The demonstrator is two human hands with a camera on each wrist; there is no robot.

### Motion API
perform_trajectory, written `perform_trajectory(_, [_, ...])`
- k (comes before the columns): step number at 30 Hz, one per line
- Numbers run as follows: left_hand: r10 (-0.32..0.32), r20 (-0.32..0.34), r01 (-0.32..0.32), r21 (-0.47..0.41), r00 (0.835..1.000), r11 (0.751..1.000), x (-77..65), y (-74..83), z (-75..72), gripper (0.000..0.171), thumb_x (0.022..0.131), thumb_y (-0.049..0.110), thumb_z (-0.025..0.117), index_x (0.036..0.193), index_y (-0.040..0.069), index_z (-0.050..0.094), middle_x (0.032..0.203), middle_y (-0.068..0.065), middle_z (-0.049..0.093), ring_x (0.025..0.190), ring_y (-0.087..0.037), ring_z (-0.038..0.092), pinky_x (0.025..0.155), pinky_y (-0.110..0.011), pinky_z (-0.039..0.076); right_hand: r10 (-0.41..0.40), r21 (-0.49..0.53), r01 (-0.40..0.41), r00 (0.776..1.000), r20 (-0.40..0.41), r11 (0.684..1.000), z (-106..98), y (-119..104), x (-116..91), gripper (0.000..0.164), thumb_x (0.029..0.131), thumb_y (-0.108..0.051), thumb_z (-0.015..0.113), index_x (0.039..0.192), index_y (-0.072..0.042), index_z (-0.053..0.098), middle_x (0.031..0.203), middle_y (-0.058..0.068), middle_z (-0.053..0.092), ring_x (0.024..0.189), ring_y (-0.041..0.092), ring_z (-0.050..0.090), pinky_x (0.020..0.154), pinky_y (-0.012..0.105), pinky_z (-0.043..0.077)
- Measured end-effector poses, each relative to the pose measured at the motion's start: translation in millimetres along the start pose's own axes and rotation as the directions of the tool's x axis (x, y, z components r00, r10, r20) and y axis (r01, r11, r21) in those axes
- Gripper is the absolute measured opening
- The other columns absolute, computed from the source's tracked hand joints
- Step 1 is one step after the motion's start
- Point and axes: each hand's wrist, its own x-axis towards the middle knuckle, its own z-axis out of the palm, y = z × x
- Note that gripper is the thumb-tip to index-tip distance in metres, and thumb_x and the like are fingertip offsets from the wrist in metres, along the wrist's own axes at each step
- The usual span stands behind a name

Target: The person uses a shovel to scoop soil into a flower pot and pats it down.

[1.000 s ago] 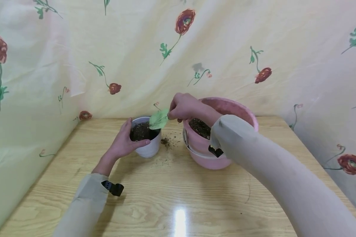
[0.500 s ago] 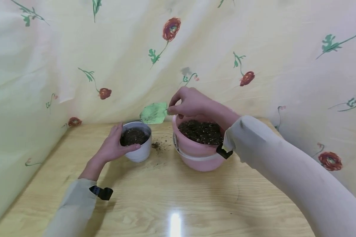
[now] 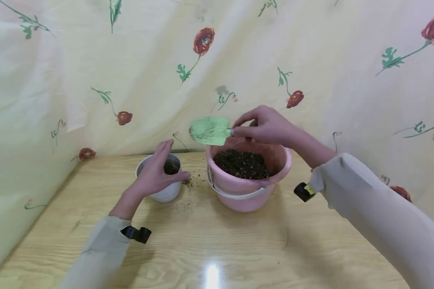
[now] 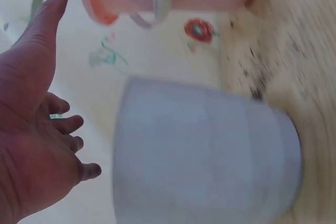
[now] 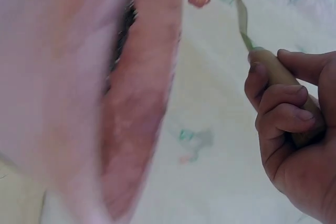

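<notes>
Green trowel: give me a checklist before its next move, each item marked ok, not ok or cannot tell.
1. Trowel held firmly: ok; the right hand has its fingers curled round the wooden handle.
2. Soil available: ok; dark soil lies in the pink bucket.
3. Bucket mouth unobstructed: ok; its white bail hangs down the outside.
4. White pot steadied: not ok; the left hand is apart from it in the left wrist view.
5. Pot fill level: cannot tell; that hand hides much of its mouth.
6. Table clean: not ok; soil crumbs lie between pot and bucket.
</notes>
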Motion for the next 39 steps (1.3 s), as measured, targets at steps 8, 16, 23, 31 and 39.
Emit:
perform_trajectory(8, [0.046,0.047,-0.044,-0.051,0.998,0.998,20.0,22.5,11.7,0.106,0.081,0.051,0.073,0.156,0.015,0.007,0.161,-0.005,0.011,0.147,-0.024,0.005,0.113,-0.053,0.023,0.126,0.083,-0.121,0.990,-0.056,0.989,-10,38,-29,0.024,0.092,-0.023,0.067,0.111,-0.011,0.073,0.069,0.006,0.068,0.060,0.019,0.061,0.050,0.027,0.042])
perform_trajectory(16, [0.039,0.110,-0.031,-0.075,0.993,0.997,35.6,24.6,18.3,0.112,0.078,0.053,0.075,0.156,0.017,0.003,0.161,-0.009,0.008,0.147,-0.028,0.010,0.114,-0.053,0.019,0.172,0.066,-0.168,0.983,-0.059,0.983,-13,47,-36,0.026,0.091,-0.028,0.067,0.112,-0.013,0.073,0.070,0.008,0.069,0.057,0.024,0.057,0.045,0.027,0.030])
perform_trajectory(23, [0.093,0.136,-0.075,-0.136,0.986,0.988,55.9,41.3,33.3,0.115,0.075,0.053,0.077,0.156,0.019,0.004,0.161,-0.004,0.009,0.146,-0.025,0.013,0.115,-0.049,0.020,0.218,0.012,-0.217,0.974,-0.055,0.976,-22,62,-46,0.027,0.092,-0.029,0.066,0.110,-0.009,0.072,0.073,0.011,0.069,0.048,0.013,0.049,0.049,0.028,0.040])
perform_trajectory(31, [0.144,0.181,-0.114,-0.164,0.973,0.980,73.2,57.5,43.7,0.118,0.075,0.053,0.078,0.156,0.017,0.001,0.161,-0.003,0.005,0.146,-0.025,0.014,0.115,-0.049,0.018,0.219,-0.116,-0.225,0.974,-0.061,0.967,-21,80,-41,0.028,0.090,-0.029,0.068,0.107,-0.007,0.073,0.069,0.004,0.070,0.050,0.014,0.052,0.046,0.027,0.035])
perform_trajectory(39, [0.205,0.217,-0.176,-0.148,0.954,0.973,81.8,54.0,49.8,0.114,0.077,0.044,0.079,0.156,0.016,0.003,0.160,-0.008,0.008,0.146,-0.020,0.012,0.116,-0.047,0.017,0.162,-0.209,-0.167,0.986,-0.042,0.964,-18,88,-34,0.024,0.089,-0.026,0.069,0.102,-0.007,0.075,0.061,0.000,0.066,0.043,0.009,0.041,0.046,0.028,0.033])
